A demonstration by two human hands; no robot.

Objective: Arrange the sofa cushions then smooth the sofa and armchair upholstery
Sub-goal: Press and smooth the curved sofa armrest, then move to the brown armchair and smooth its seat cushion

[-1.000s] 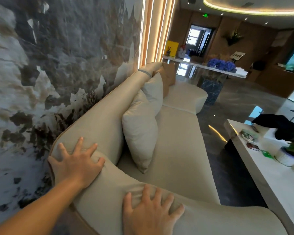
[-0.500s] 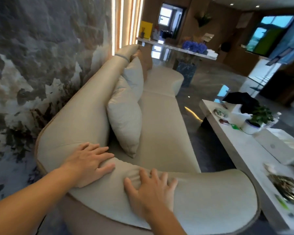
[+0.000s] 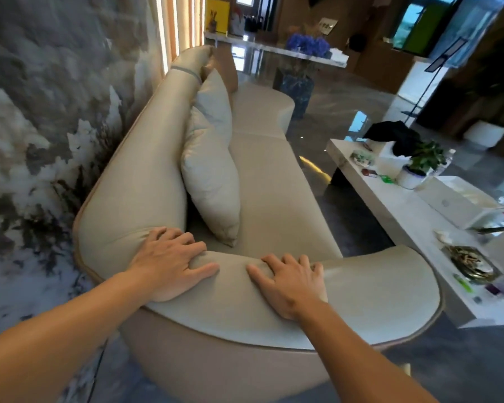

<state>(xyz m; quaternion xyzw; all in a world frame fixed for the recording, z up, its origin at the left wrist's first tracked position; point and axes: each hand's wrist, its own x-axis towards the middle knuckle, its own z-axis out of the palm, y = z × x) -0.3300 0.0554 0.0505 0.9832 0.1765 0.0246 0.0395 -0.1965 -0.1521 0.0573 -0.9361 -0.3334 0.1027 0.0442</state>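
Head view, only one. Long curved beige leather sofa (image 3: 274, 181) runs away from the camera along a grey-and-white marble-look wall (image 3: 41, 97). Near end = wide rounded padded armrest (image 3: 361, 295), w/ both hands on top of it.

Left hand (image 3: 169, 263): palm down where the armrest meets the backrest, fingers spread and a bit curled into the fold, thumb lying flat toward the right. Not gripping anything, just pressing on the upholstery. Right hand (image 3: 291, 283): flat, palm down, fingers splayed fwd over the inner edge of the armrest, also holding nothing. The 2 hands sit near each other, small gap of bare leather between them.

Cushions: 2 plump pale beige square ones, both upright-ish, leaning on the backrest. Nearer cushion (image 3: 213, 181) stands just beyond the left hand, its lower corner close to the fingers but apart. Farther cushion (image 3: 216, 103) sits behind it, overlapping. A 3rd, tan-brown cushion (image 3: 224, 68) shows at the far end, mostly hidden.

Seat in front of the cushions is bare.

Right side: 1 long white low table (image 3: 413, 228), well apart from the hands, w/ 1 small green potted plant (image 3: 422, 164), 1 black cloth heap (image 3: 396, 135), other small items too blurry to tell. Purple-blue flowers (image 3: 309, 45) on a far counter.
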